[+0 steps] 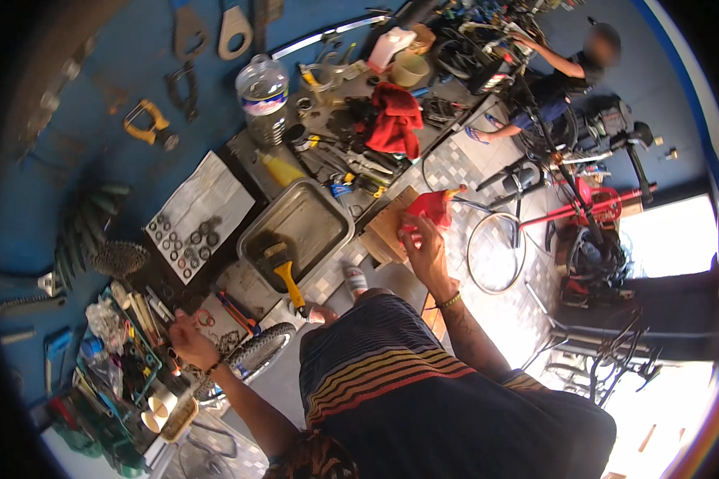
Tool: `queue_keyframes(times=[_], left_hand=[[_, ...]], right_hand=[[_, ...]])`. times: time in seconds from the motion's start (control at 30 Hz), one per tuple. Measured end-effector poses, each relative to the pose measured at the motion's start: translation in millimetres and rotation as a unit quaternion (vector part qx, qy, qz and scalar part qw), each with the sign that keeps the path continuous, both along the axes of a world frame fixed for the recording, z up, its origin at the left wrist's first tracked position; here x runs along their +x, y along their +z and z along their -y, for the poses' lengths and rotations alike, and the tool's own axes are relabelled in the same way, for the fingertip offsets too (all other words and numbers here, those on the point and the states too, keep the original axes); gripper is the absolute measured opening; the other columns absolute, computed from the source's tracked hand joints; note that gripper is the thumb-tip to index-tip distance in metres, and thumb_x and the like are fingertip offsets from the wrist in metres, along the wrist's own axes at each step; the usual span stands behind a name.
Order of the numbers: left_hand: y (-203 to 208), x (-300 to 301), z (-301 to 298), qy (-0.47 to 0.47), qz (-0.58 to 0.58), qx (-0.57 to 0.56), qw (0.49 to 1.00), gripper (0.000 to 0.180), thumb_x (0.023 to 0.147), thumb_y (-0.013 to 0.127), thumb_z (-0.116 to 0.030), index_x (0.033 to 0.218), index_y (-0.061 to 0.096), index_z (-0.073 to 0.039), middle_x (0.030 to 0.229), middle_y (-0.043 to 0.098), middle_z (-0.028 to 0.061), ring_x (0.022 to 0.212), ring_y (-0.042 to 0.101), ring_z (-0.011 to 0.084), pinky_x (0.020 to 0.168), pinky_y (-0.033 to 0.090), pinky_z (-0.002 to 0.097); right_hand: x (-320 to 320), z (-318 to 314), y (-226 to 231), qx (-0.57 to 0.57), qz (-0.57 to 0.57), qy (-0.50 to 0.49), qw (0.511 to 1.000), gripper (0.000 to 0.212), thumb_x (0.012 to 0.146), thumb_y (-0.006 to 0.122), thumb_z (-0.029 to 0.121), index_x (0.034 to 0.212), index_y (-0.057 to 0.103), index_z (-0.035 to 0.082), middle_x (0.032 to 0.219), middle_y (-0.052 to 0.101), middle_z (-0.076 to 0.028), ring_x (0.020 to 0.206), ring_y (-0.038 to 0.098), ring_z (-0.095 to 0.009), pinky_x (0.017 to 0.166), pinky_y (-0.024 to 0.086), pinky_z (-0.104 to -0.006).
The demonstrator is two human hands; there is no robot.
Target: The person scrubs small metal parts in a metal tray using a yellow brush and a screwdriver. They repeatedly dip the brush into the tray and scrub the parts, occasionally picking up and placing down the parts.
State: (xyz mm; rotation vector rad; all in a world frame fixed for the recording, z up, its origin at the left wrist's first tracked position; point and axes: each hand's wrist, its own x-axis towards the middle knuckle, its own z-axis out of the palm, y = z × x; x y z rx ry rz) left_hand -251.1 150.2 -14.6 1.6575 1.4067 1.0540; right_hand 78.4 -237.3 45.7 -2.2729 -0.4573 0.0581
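My right hand [427,254], with a band at the wrist, is closed on a red object with a yellowish tip [433,209], perhaps a squeeze bottle, beside a wooden block [387,231]. To the left, my left hand [193,343] hovers by the bench's near edge, close to a small red ring [206,318]; its fingers are too blurred to read. Between the hands lies a metal tray [339,238] with dark liquid. A yellow-handled brush [284,275] rests across its near rim. Behind it, a white sheet [216,188] carries several dark rings.
A clear plastic bottle [264,100], a yellow bottle [280,168], pliers [369,165] and a red cloth [395,120] crowd the bench. Tools hang on the blue wall [112,88]. A bicycle wheel [264,351] stands near my legs. Another person [575,76] works among bicycles at far right.
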Motion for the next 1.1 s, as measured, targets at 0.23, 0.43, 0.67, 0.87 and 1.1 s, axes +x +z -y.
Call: queue_keyframes(times=[0.23,0.43,0.67,0.87,1.1], left_hand=[[99,207,156,-0.430,0.169,-0.097,0.881,0.042,0.106,0.071,-0.017,0.145,0.058,-0.006,0.123,0.067,0.0069,0.088,0.066,0.0105,0.073,0.057,0.0257],[34,419,233,-0.529,-0.050,0.089,0.843,0.043,0.099,0.077,-0.025,0.135,0.064,-0.004,0.119,0.070,0.0173,0.093,0.072,0.0304,0.084,0.059,0.0450],[-4,575,240,-0.318,-0.411,0.038,0.854,0.053,0.093,0.080,-0.050,0.124,0.072,-0.007,0.134,0.066,0.0216,0.121,0.071,0.0403,0.097,0.060,0.0542],[-13,598,191,-0.239,-0.131,0.347,0.897,0.031,0.086,0.083,-0.038,0.085,0.072,-0.009,0.095,0.072,0.0204,0.091,0.070,0.0427,0.079,0.055,0.0554],[20,635,183,-0.274,-0.042,0.224,0.934,0.027,0.091,0.086,-0.026,0.089,0.073,-0.002,0.093,0.077,0.0171,0.086,0.074,0.0344,0.079,0.056,0.0477]], right_hand=[[-20,51,-13,0.069,-0.036,-0.032,0.996,0.037,0.098,0.073,0.012,0.134,0.070,0.005,0.110,0.071,-0.016,0.086,0.075,-0.025,0.074,0.061,-0.0369],[-14,183,5,0.068,-0.100,-0.116,0.986,0.039,0.101,0.072,0.011,0.140,0.068,0.007,0.120,0.074,-0.011,0.095,0.076,-0.020,0.081,0.062,-0.0336],[9,391,-11,0.074,-0.066,-0.222,0.970,0.035,0.101,0.071,0.012,0.136,0.071,0.004,0.111,0.074,-0.008,0.086,0.072,-0.017,0.072,0.059,-0.0303],[48,472,14,0.084,-0.034,-0.284,0.955,0.033,0.104,0.066,0.011,0.136,0.071,0.004,0.105,0.076,-0.008,0.089,0.074,-0.017,0.075,0.060,-0.0312],[97,442,-1,0.129,-0.040,-0.265,0.955,0.037,0.106,0.066,0.016,0.142,0.067,0.005,0.104,0.077,-0.007,0.090,0.077,-0.018,0.081,0.062,-0.0328]])
